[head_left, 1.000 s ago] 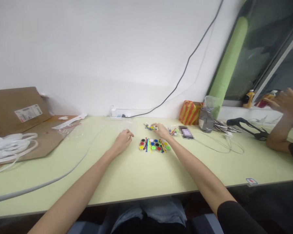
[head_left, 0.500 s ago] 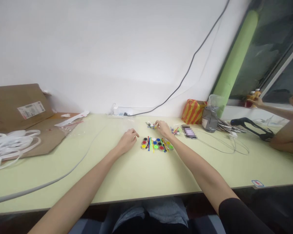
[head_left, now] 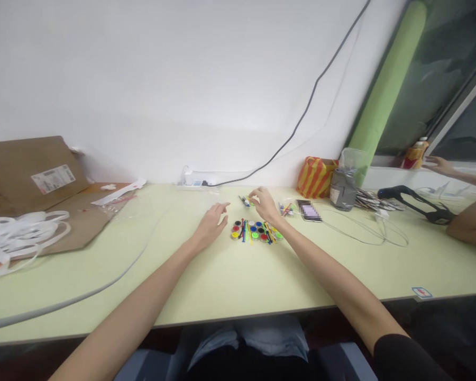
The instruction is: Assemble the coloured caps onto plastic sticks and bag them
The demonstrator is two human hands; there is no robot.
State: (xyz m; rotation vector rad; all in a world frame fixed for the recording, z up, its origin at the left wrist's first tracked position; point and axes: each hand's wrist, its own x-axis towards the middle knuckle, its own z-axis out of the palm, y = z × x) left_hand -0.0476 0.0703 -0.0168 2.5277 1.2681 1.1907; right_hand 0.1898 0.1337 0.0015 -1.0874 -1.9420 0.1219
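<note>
My left hand (head_left: 211,225) hovers at the left of a small colourful set, its fingers stretched out and holding nothing. Rows of round discs (head_left: 255,236) in red, yellow, blue, green, black and white lie on the table, with thin coloured plastic sticks (head_left: 244,231) standing in columns between them. My right hand (head_left: 264,204) reaches over the back of this set, its fingers bent down and drawn together at a small pile of mixed sticks (head_left: 244,201). What its fingertips hold is too small to make out. More loose sticks (head_left: 287,209) lie to its right.
Right of the sticks are a phone (head_left: 309,210), a striped bag (head_left: 316,177), a grey container (head_left: 342,189) and a black frame (head_left: 416,203). Another person's arm (head_left: 470,211) rests at far right. Cardboard (head_left: 27,169) and white strips (head_left: 19,235) lie left, beside a grey cable (head_left: 103,287).
The view has shifted slightly. My left hand's fingers have straightened and spread. My right hand stays by the small pile of sticks, its wrist a little more raised.
</note>
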